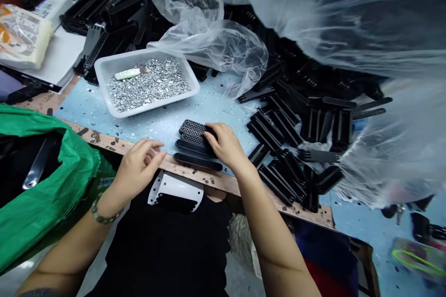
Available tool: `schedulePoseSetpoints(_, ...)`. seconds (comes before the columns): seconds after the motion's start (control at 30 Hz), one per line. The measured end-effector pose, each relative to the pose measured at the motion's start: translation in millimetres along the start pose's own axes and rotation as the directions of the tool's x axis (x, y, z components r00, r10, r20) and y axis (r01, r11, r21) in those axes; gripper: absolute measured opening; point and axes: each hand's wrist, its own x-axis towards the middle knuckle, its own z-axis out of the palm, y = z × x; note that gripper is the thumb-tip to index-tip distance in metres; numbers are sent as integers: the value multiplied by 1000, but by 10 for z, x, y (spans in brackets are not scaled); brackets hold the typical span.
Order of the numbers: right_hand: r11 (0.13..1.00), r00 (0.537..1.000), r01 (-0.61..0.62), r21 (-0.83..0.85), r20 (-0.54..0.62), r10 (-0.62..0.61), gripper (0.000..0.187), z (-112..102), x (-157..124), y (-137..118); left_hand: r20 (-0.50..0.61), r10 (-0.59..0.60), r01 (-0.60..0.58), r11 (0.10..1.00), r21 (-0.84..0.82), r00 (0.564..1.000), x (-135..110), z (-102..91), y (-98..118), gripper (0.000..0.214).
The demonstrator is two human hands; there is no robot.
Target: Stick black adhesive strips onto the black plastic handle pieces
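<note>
Fingertips (213,126) of the right hand (226,147) are laid over the right-hand ends of a pair of perforated black strips (193,132), with the thumb set on the near side; whether the strips are clasped or merely pressed cannot be told, since their ends are hidden beneath the hand. The pair is extended leftward from those fingers, its long axis run from side to side, dipped slightly toward the right and roughly parallel to the wooden table edge (114,145). On the wearer's side of the pair, two plain black bars (198,161) are laid nearly along the same line, the nearer one placed close to that edge. By the left hand (137,167) nothing is held: its fingers are loosely curled, thumb parted from them, and it is poised just beside the left ends of the bars, apart from them. The strips are thus touched by the right hand alone. Farther out, a white tray (156,105) filled with small silvery metal parts (153,90) is placed beyond the strips, black pieces (275,125) are heaped to the right, and clear plastic sheeting (223,46) is draped behind.
</note>
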Motion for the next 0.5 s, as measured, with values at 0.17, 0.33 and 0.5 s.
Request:
schedulePoseSetpoints(0.17, 993, 961, 115, -35, -249, -120, 28, -106, -302, -281, 275, -177, 181, 983, 10, 945, -419, 198, -374, 40)
schedulePoseSetpoints(0.33, 890, 918, 380, 250, -223, -329, 27, 50, -914, -772, 406, -215, 371, 857, -357, 888, -466, 732, -703, 38)
schedulePoseSetpoints(0.5, 935, 970, 229, 271, -139, -198, 27, 546, -1428, -793, 602, -9, 415, 733, -539, 798, -789, 737, -724, 38)
